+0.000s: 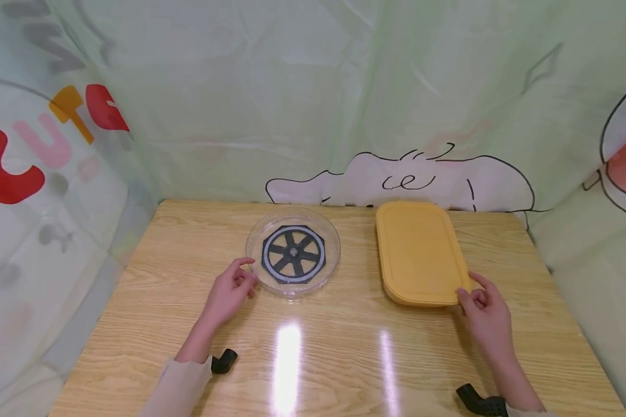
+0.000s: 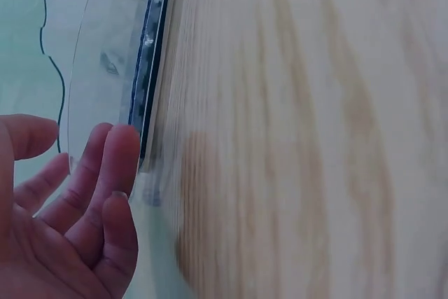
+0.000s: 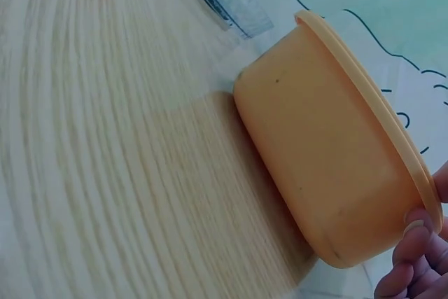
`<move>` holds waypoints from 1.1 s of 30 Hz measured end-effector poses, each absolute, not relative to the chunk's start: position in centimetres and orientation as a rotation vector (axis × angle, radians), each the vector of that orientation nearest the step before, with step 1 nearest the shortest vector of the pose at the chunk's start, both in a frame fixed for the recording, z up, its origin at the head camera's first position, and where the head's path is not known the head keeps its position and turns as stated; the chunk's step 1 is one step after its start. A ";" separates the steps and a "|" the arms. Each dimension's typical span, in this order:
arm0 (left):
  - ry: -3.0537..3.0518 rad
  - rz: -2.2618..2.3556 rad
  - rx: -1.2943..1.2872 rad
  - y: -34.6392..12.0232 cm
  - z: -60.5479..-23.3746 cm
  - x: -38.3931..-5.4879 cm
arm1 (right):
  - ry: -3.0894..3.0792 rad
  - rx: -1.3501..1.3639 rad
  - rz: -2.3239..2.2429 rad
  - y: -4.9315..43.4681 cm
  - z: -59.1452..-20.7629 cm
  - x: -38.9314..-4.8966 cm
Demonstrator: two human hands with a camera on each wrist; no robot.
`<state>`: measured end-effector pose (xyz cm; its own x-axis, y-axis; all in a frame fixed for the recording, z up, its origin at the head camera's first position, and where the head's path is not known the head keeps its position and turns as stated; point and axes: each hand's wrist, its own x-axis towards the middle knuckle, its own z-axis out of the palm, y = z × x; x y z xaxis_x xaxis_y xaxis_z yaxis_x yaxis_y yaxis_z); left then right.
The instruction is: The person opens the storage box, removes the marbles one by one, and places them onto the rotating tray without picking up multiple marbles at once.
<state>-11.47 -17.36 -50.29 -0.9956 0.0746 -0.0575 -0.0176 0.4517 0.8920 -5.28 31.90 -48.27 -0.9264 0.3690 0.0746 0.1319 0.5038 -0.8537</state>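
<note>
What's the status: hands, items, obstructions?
Left hand at rim of clear round tray. Right hand grips near-right corner of yellow lidded container. No obstruction visible.

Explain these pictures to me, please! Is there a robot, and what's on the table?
No robot here: you see a person's bare left hand and right hand. The wide picture comes from a camera worn on the head, looking down. The other two come from cameras worn on the wrists, so things look tilted and close up.

On the wooden table are a clear round dish and a yellow lidded box. A black spoked shape, like a wheel, shows within the dish's outline; I can't tell if it's inside or underneath.

The right hand pinches the box's near right corner. The left fingertips are at the dish's edge, looking loose.
</note>
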 end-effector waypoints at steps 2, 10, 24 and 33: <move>2.570 1.623 0.035 -17.2 -50.3 -11.6 | -2.474 -0.432 1.403 31.7 -48.2 -5.3; 2.567 1.595 -0.022 -16.9 -50.4 -12.0 | -2.468 -0.439 1.377 31.1 -48.2 -5.5; 2.581 1.522 -0.057 -16.6 -50.6 -12.5 | -2.460 -0.353 1.399 29.9 -48.5 -5.1; 2.496 1.550 -0.046 -16.7 -50.9 -13.1 | -2.483 -0.359 1.425 29.5 -48.8 -5.3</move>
